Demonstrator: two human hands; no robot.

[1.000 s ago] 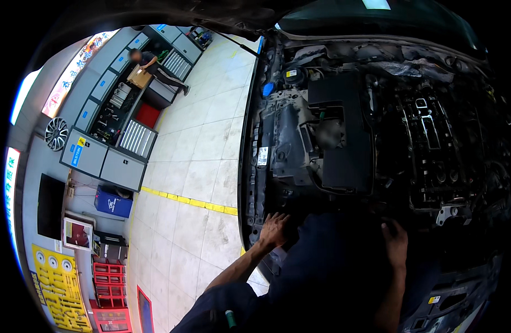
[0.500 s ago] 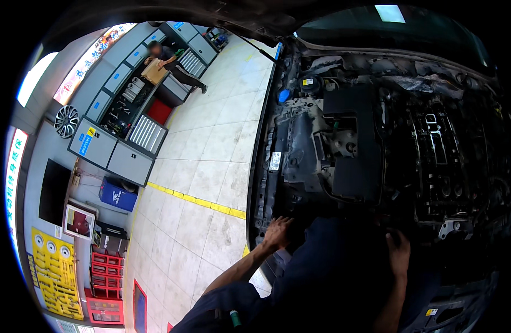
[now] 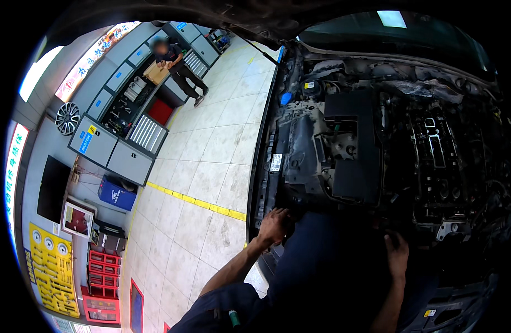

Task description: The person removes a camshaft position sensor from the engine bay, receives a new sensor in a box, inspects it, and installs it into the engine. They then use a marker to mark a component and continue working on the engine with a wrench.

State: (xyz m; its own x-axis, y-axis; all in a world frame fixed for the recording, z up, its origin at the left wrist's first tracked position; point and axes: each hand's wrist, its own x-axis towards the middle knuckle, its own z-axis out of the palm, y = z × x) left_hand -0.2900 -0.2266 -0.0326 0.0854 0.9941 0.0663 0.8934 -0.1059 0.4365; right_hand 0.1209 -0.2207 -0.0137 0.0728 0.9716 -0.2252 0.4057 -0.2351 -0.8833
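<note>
Both my hands are at the near side of an open engine bay, one on each side of my dark-clothed body. My left hand point(image 3: 275, 225) is at the bay's left front corner, beside the black edge trim. Its knuckles are bent, and the fingertips run into deep shadow, so what they touch is hidden. My right hand point(image 3: 397, 252) is low and left of the exposed engine top point(image 3: 437, 158), thumb and fingers apart, with nothing visible in it. Between and beyond the hands is a black engine-bay cover point(image 3: 352, 183).
A blue cap point(image 3: 286, 98) sits near the bay's left edge. Tiled floor point(image 3: 211, 166) with a yellow line runs along the left. Beyond it are grey tool cabinets point(image 3: 130, 161), a yellow tool board point(image 3: 51, 266) and red racks point(image 3: 104, 272). A co-worker point(image 3: 180, 69) stands at the bench.
My left hand has risen slightly, its fingers more bent. My right hand has stayed nearly in place. Across the room, the co-worker has gone from leaning on the bench to standing more upright.
</note>
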